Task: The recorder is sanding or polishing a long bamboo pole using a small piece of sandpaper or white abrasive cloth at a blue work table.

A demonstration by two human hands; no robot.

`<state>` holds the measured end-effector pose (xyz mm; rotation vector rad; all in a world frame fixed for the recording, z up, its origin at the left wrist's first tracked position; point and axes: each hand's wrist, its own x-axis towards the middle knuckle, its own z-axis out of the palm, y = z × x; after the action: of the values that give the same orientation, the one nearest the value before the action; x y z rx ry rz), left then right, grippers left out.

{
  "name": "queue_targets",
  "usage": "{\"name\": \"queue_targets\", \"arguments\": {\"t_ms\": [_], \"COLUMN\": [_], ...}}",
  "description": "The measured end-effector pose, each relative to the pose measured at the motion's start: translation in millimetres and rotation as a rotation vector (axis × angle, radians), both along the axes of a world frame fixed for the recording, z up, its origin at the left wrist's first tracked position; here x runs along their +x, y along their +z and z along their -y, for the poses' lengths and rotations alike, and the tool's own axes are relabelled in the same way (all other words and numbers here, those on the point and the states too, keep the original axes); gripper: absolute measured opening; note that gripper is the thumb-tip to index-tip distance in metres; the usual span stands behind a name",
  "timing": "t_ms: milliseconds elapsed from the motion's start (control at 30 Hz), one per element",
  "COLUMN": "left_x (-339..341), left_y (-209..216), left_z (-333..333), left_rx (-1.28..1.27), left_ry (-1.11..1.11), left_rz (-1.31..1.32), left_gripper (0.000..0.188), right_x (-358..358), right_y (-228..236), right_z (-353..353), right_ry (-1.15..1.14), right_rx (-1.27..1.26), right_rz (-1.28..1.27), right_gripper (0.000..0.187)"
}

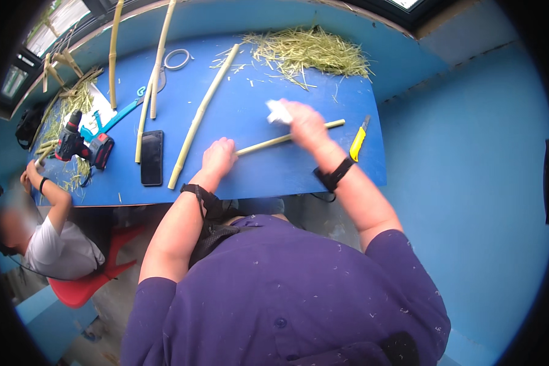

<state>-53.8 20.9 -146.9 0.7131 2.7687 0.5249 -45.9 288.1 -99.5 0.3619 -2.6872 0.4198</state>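
Note:
A thin bamboo stick (268,145) lies slantwise near the front of the blue table. My left hand (218,157) is closed on its left end. My right hand (308,125), smeared by motion, is above the stick and grips a crumpled white piece (279,112); whether that is cloth or paper I cannot tell. The stick's right end shows beyond my right wrist. Just right of that end lies a yellow utility knife (358,141). A longer, thicker bamboo pole (202,116) rests left of my left hand.
A black phone (152,158), more bamboo poles (113,55), a tape ring (177,59) and a black-and-red cordless drill (82,144) occupy the left. A heap of shavings (308,52) covers the back edge. Another person (61,241) sits at the table's left end, hands on the work there.

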Motion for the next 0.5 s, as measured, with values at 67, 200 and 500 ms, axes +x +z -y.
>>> {"name": "queue_targets", "arguments": {"t_ms": [67,200,500], "left_x": [-3.4,-8.2,-3.2], "left_y": [-0.2,0.7,-1.3], "left_z": [-5.9,-9.7,-6.7], "left_rx": [0.009,0.018,0.061], "left_ry": [0.016,0.049,0.065], "left_rz": [0.026,0.105,0.077], "left_gripper": [0.023,0.02,0.022], "right_x": [31.9,66.0,61.3], "right_y": [-13.2,-56.7,-65.3], "right_z": [39.3,54.5,-100.9], "right_ry": [0.071,0.084,-0.45], "right_rx": [0.073,0.172,0.299], "right_rz": [0.116,0.312,0.476], "right_gripper": [0.038,0.049,0.057]}}
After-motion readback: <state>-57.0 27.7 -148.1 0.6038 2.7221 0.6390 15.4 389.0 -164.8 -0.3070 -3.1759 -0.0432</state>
